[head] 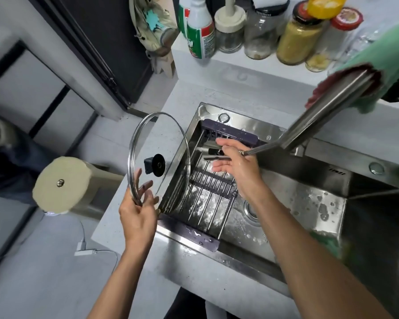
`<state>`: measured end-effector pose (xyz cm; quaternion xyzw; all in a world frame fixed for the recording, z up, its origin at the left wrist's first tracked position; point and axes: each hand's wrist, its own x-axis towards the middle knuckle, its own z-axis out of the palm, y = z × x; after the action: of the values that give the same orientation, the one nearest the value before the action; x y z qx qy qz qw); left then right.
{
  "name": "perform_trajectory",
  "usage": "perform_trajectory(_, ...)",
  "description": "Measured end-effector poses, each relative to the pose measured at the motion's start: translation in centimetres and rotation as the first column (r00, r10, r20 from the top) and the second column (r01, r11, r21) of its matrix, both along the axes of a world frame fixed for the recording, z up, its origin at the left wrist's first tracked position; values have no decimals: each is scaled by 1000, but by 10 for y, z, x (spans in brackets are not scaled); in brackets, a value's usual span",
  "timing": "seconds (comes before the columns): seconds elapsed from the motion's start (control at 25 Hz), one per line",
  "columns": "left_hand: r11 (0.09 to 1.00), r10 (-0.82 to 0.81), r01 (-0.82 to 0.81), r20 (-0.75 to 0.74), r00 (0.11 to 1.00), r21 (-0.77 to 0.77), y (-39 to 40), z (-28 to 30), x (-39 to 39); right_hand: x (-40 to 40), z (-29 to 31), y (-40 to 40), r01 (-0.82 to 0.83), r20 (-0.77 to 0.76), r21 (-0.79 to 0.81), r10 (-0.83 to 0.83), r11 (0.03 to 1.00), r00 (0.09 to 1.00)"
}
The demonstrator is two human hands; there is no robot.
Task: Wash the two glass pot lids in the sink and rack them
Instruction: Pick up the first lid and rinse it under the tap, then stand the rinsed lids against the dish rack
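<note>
Glass lid [159,157] in our left hand [137,214], poised beside the rack [207,192].

We pinch the lid by its lower steel rim, thumb on one face and fingers on the other, and hold it upright over the counter's edge, just left of the sink [309,203]; its black knob [156,165] points away from the basin. Our right hand [236,168] hovers above the rack with fingers loose and straight, holding nothing. We judge the lid stiff, fairly heavy for its size, breakable and probably slippery when wet, so a rim pinch feels insecure; we would rather grip the knob or support the rim with both hands. We see only one lid.
</note>
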<state>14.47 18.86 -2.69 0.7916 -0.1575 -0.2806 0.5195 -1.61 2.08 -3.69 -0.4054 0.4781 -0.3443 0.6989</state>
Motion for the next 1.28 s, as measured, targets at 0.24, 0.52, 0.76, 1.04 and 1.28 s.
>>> perform_trajectory(0.24,1000,1,-1,38,999,-4,3,4,4,13,-3,-3,-11,20,28,10,1000,1000)
perform_trajectory(0.52,994,-112,109,115,987,31,-11,-23,5,-27,-10,2,8,-194,-9,-9,1000,981)
perform_trajectory(0.76,935,-314,244,279,908,259,-48,-51,5,-53,-9,-1,26,-337,-74,-49,997,940)
perform_trajectory(1.04,896,-408,290,366,836,337,-40,-53,17,-57,-12,7,-21,-419,-104,-24,994,908)
perform_trajectory(1.28,891,-363,227,317,876,393,-21,-52,8,-63,-8,7,-12,-443,-141,-53,990,895)
